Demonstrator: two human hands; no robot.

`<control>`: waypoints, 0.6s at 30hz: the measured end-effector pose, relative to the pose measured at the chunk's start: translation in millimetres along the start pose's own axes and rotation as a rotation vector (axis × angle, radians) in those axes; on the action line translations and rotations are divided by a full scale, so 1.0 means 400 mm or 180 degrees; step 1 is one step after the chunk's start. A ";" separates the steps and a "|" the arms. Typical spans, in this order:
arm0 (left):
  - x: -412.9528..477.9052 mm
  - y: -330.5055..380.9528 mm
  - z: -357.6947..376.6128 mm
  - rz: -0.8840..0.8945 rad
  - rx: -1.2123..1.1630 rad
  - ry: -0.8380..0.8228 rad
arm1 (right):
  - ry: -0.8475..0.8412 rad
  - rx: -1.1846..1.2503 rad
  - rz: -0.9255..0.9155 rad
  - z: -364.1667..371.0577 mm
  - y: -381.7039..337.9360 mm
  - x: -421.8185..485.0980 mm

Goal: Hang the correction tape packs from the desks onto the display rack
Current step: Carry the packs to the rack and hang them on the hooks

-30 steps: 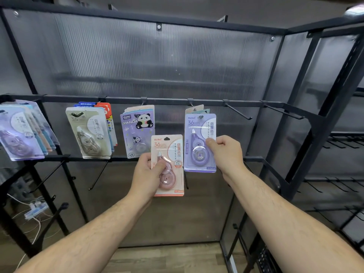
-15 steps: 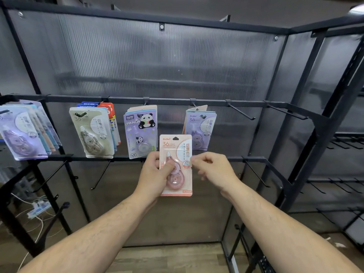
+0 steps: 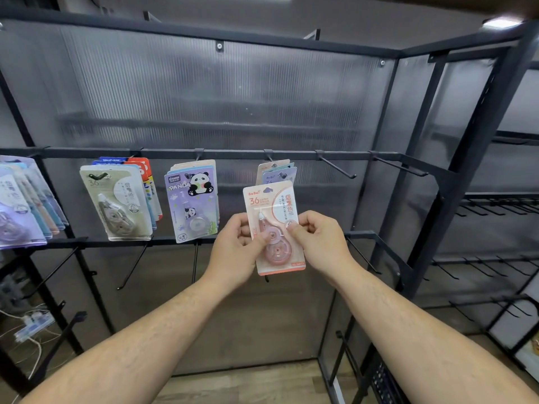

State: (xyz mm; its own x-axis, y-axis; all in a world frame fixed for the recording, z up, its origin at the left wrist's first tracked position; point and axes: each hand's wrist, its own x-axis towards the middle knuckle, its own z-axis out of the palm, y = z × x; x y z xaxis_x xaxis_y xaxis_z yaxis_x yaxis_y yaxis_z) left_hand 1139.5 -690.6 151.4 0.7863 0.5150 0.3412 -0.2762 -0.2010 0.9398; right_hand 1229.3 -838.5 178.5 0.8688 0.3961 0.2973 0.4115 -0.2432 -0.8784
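While left hand [image 3: 233, 252] and right hand [image 3: 320, 243] pinch the pack [image 3: 274, 205], a rack [image 3: 175, 154] (wood floor [image 3: 248, 383]) stands behind.

Low on my left I see a white power strip [image 3: 33, 323] lying on the floor, with pale cables [image 3: 32, 349] trailing around it. Wood-grain floor planks [image 3: 248, 383] run along the bottom of my view. A ceiling light [image 3: 500, 23] glows at top right. Something yellowish [image 3: 533, 349] sits at the lower right edge, perhaps printed card, but it is too blurred to tell.

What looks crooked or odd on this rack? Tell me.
Nothing damaged. The beige pack hangs tilted, fanned off the packs behind it. The pink pack sits in the left hand and right hand, not yet hung.
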 end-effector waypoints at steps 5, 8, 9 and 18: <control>0.009 -0.007 -0.017 0.0179 0.0643 0.0147 | 0.0205 0.0212 0.0132 0.000 -0.014 0.025; -0.002 -0.025 -0.039 0.0329 0.1672 0.0119 | 0.0243 0.0375 0.0321 0.000 -0.014 0.047; -0.006 -0.031 -0.046 0.0396 0.2002 0.0048 | 0.0232 0.0390 0.0384 0.001 -0.014 0.052; -0.013 -0.040 -0.073 0.0450 0.2540 -0.0080 | 0.0347 0.0528 0.0408 0.019 -0.005 0.058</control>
State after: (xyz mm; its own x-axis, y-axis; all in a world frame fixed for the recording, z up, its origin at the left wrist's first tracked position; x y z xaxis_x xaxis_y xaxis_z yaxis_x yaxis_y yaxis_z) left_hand 1123.5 -665.6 135.2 0.7883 0.4233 0.4465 0.0962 -0.8016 0.5901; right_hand 1246.5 -822.0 184.1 0.9394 0.2711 0.2100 0.2527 -0.1330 -0.9584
